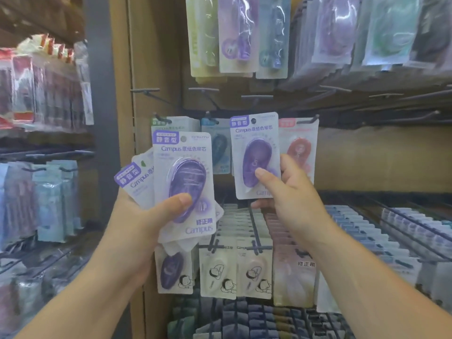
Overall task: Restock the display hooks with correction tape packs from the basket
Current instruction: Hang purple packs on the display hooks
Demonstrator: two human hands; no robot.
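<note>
The left hand [146, 216] gripped a fanned stack of purple packs [186, 182] at 8 o'clock; the right hand [288, 192] pinched one pack [254, 152] upright before the hooks [254, 121], at 1 o'clock from the stack.

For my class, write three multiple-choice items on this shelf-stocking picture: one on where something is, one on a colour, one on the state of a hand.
1. Where is the single pack held by the right hand?
A. Raised before the middle row of hooks
B. Lying in a basket
C. On the floor

2. What colour is the tape case in the front pack of the left hand?
A. Green
B. Purple
C. Red

3. How is the left hand occupied?
A. Empty and open
B. Resting on a shelf
C. Gripping a fan of several packs

Answers: 1 A, the pack is upright between the blue pack and pink pack hanging there. 2 B, the case is purple. 3 C, the thumb presses on overlapping packs.
</note>
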